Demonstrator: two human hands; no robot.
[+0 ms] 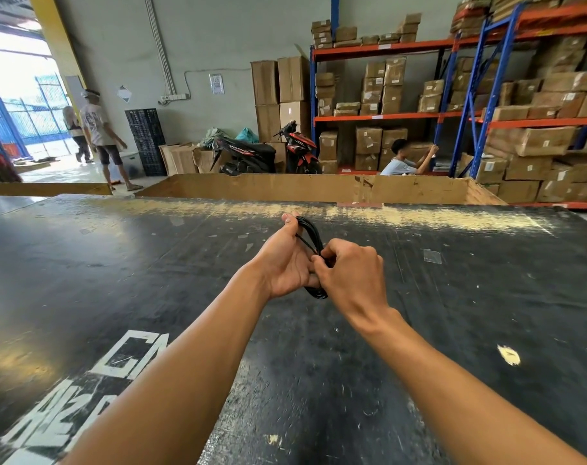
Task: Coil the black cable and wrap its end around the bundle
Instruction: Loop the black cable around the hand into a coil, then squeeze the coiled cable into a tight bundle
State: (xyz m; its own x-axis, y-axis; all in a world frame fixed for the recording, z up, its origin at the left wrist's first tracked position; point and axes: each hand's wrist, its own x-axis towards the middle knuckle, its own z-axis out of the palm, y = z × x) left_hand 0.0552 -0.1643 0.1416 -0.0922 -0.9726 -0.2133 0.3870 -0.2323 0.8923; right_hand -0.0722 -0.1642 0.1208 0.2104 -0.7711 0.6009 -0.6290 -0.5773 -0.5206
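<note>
A wide black table (151,263) fills the near scene. Above its middle, the left hand (285,263) grips the coiled black cable (310,234), and the right hand (349,273) pinches the coil's near side.

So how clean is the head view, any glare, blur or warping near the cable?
Head view: black cable sharp in left hand and right hand; forearms slightly blurred; doorway blown out, glaring on the black table; shelving leans from wide-angle distortion.
</note>
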